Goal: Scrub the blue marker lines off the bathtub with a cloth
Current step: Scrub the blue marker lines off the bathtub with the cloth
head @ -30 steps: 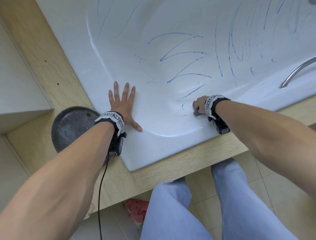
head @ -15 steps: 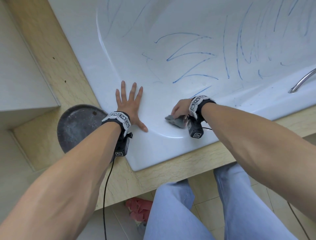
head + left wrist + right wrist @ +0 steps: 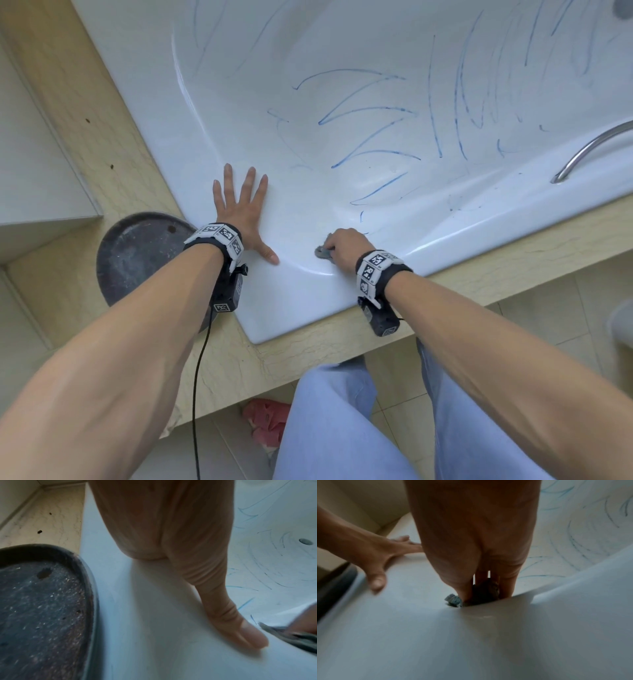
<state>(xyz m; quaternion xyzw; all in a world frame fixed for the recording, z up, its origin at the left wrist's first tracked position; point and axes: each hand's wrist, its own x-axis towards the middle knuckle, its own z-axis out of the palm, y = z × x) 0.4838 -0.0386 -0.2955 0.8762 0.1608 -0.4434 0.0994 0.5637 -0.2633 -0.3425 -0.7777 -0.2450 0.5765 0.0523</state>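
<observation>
Bathtub (image 3: 342, 192), white and glossy, carries many blue marker lines (image 3: 370, 113) across its inner wall and floor: long curved strokes near the middle, denser upright strokes toward the far right, and a short stroke just beyond the right hand. Cloth (image 3: 323, 253), small, grey and crumpled, lies on the near rounded rim of the tub, mostly hidden beneath the right hand (image 3: 346, 248); only a bunched edge shows at the hand's left side. Right hand is knuckles-up, its fingers (image 3: 460, 595) curled down round the cloth and pressing it onto the enamel, as the right wrist view confirms. Left hand (image 3: 239, 209) lies flat on the rim to the left, palm down, fingers straight and spread, thumb angled out toward the cloth but apart from it. Round dark tray (image 3: 137, 253) sits on the beige stone surround (image 3: 102, 137) just beside the left wrist. Curved metal grab bar (image 3: 589, 147) is fixed at the tub's right side.
</observation>
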